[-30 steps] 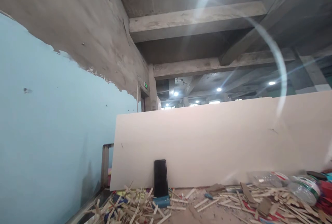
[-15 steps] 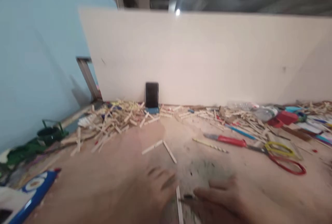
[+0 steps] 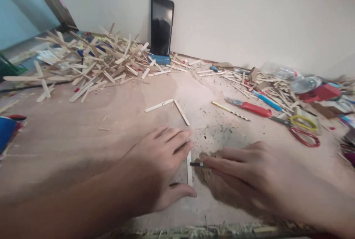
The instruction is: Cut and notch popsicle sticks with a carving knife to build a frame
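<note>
A pale wooden craft stick (image 3: 189,172) lies lengthwise on the table. My left hand (image 3: 166,157) holds it down, fingertips over its far end and thumb at its near end. From the right, my right hand (image 3: 241,167) pinches a slim dark tool (image 3: 196,164) with a flat narrow tip, which meets the stick's right edge around mid-length. The rest of that tool is hidden in the fingers, so its kind is unclear. Beyond my left hand, a craft stick with a small notch mark (image 3: 159,106) and a second stick (image 3: 182,112) form an angle.
A yellow patterned pencil (image 3: 230,111), a red-handled knife (image 3: 255,109) and scissors (image 3: 303,132) lie to the right. Heaped craft sticks (image 3: 102,58) fill the back left. A phone (image 3: 161,26) leans on the white board. Clear plastic bottles (image 3: 305,83) lie at the back right.
The view has tilted down and come nearer the table, so everything sits higher in the picture. Both hands stay at the craft stick, and the tool's tip touches its edge.
</note>
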{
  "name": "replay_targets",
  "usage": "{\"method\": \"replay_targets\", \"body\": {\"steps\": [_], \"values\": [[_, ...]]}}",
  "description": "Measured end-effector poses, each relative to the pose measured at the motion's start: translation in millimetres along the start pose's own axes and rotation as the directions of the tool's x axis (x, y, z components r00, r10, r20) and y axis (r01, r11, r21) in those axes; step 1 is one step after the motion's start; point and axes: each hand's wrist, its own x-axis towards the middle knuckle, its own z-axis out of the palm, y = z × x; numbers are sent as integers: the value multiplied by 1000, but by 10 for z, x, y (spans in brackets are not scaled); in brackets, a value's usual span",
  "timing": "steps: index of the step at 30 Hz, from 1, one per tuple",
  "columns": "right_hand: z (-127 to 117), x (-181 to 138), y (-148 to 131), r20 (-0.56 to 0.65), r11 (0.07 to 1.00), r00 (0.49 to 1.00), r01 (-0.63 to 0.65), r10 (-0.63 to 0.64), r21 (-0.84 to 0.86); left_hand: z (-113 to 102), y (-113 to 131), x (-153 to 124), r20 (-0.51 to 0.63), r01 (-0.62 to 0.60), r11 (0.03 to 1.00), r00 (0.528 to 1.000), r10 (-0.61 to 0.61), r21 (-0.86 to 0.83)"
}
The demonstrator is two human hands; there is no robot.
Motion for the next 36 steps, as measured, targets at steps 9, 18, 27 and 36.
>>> {"method": "replay_targets", "body": {"steps": [9, 18, 27, 36], "values": [[-8, 24, 41, -8, 1000, 1000, 23, -23, -8, -37, 9, 6, 2, 8, 1000, 1000, -8, 3], [13, 6, 64, -36, 1000, 999, 27, -27, 13, -36, -14, 14, 15, 20, 1000, 1000, -20, -21], [-27, 70, 22, -44, 998, 999, 29, -31, -48, -18, -12, 0, -8, 29, 999, 1000, -29, -30], [-100, 128, 14, 28, 941, 971, 239, -239, -240, 17, 19, 15, -7, 85, 996, 996, -86, -36]]}}
